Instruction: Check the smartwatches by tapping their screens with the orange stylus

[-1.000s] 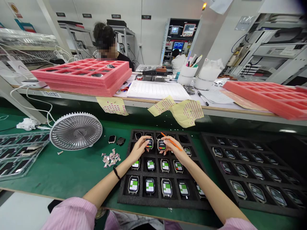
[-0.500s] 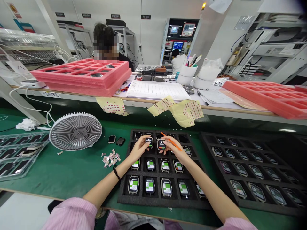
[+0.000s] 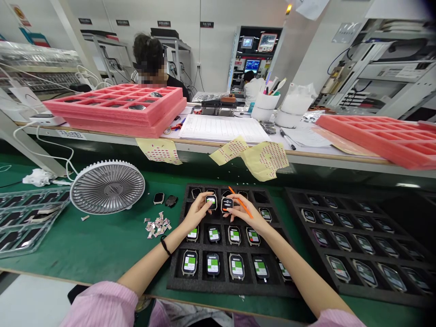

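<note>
My left hand (image 3: 199, 210) is closed around a smartwatch body (image 3: 211, 200) with a lit screen, its thumb on the display. Beside it, my right hand (image 3: 244, 210) grips a second smartwatch body (image 3: 226, 205), thumb near the lower screen, which shows text on black. An orange stick-like tool (image 3: 242, 203), perhaps a pen or pry stick, slants through the right hand's fingers. Both watches are held above the far part of a black foam tray (image 3: 223, 287). Several strapless watches lie in its compartments, many with green and white screens, such as the near watch (image 3: 213, 265).
A second black foam tray (image 3: 320, 269) of watches lies right. To the left are a white fan (image 3: 108, 187), a clear plastic tray (image 3: 43, 231), small tabs (image 3: 158, 225) and two loose watches. Pink foam trays (image 3: 136, 125) stand on the shelf; a person (image 3: 150, 56) sits beyond.
The left watch's screen has switched from a dark text page to a lit white and green one. The right watch has shifted slightly left, and the orange tool has tilted more steeply.
</note>
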Available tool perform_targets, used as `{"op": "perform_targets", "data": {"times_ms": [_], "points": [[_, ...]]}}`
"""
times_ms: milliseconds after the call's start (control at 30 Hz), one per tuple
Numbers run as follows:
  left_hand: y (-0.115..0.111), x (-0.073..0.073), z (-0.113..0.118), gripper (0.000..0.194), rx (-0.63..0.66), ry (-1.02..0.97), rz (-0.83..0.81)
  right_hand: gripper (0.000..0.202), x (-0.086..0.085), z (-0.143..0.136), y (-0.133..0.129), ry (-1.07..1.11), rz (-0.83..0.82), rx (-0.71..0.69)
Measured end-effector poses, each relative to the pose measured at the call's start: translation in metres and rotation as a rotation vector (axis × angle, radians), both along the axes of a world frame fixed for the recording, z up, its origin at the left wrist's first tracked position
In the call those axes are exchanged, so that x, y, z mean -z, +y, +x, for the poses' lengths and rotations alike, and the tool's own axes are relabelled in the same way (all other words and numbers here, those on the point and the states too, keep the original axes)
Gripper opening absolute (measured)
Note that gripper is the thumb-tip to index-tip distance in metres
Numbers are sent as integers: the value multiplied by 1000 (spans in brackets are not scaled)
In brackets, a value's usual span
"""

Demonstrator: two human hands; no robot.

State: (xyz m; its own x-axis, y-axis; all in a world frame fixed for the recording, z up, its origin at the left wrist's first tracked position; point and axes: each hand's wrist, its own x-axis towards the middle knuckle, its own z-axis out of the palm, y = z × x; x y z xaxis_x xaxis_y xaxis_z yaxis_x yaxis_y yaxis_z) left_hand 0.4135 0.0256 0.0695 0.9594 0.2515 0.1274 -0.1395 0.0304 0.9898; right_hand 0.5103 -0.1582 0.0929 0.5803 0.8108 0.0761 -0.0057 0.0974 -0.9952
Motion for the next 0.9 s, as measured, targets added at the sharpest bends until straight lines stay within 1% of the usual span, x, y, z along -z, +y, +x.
{"op": "perform_targets", "data": {"times_ms": [167,333,567,733,900], "points": [[0,-1,-1,47,9,9,-12,35,3,2,0,-4,9,7],[-2,-4,-1,44,-14,-38,21,30,-1,1,0,8,-7,40],[-2,-6,-2,41,-24,14,-6,28,-2,2,0,-6,-7,93],[-2,-11,-3,38,-38,-7,15,24,-3,1,1,23,-15,122],[-2,-8,-3,38,-23,-1,69,24,1,3,0,-1,-1,98]]}}
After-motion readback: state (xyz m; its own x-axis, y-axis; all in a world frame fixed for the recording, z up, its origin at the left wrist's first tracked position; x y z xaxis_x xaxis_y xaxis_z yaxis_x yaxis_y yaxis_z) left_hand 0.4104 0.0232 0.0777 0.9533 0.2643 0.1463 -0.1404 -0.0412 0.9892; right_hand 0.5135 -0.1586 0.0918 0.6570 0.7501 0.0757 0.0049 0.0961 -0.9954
